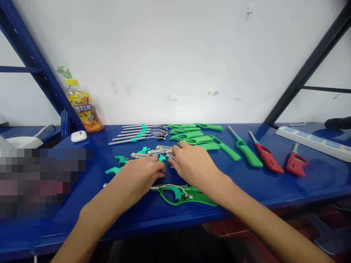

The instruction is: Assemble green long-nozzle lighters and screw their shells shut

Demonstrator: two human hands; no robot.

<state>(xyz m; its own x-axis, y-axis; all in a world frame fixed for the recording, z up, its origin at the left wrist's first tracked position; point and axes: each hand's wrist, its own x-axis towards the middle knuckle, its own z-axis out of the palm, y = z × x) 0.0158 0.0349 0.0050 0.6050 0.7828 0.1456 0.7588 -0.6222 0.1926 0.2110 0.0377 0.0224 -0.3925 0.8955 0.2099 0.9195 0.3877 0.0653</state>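
My right hand reaches into a small pile of silver metal-framed parts, its fingertips closed on one of them. To its left, my left hand is bent low over the table with curled fingers; anything inside them is hidden. A teal trigger lies just beyond its knuckles. More teal triggers are scattered left of the pile. In front of both hands rests an opened green lighter shell, with a teal trigger, a white wire and a metal tube in it, partly covered by my left hand.
Behind the pile lie several metal lighter tubes with wires and several green shell halves. Assembled green and red lighters lie right, near a power strip. A tea bottle and white case stand left.
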